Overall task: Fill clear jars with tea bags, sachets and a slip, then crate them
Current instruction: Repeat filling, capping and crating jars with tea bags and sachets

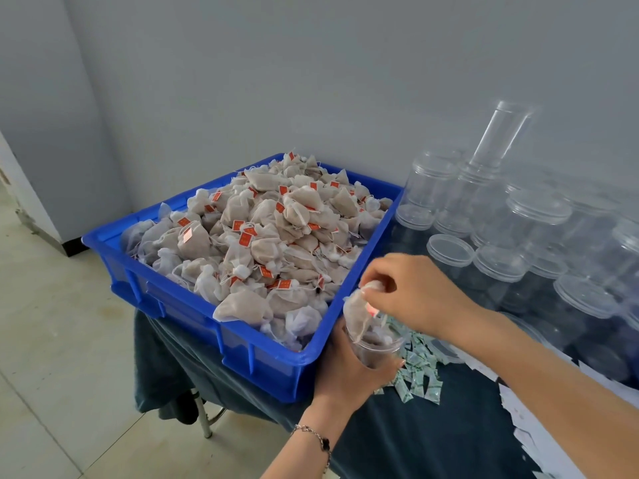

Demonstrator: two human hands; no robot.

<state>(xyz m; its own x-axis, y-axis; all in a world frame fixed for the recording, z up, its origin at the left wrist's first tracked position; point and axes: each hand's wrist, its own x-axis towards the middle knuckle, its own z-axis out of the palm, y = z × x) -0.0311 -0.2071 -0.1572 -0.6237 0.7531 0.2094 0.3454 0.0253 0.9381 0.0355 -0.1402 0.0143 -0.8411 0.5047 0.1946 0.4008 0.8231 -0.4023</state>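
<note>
The left hand (349, 369) wraps around a clear jar (375, 347) from below and beside, its grip closed on the jar's wall, holding it upright just off the near corner of the blue crate (193, 305). Held there, the jar's mouth sits close to the supply, so each bag has only a short way to travel. The right hand (411, 292) comes in from above with its fingertips pinching the gathered top of a tea bag (359, 314), which hangs down into the jar's mouth; taking it by the neck seems meant to let the soft body slide in narrow end down. A few bags appear to lie in the jar already, though I cannot count them through the plastic.

The crate is heaped with tea bags (262, 229), pale mesh pouches with red tags, and it stands on a surface draped in dark cloth (432, 440). Green and white sachets (415, 378) lie scattered just beside the jar, within reach for the next stage, I would guess. White paper slips (532, 423) lie along the right edge. Behind, empty jars (539, 216) stand stacked and crowded, several with lids on, waiting their turn.
</note>
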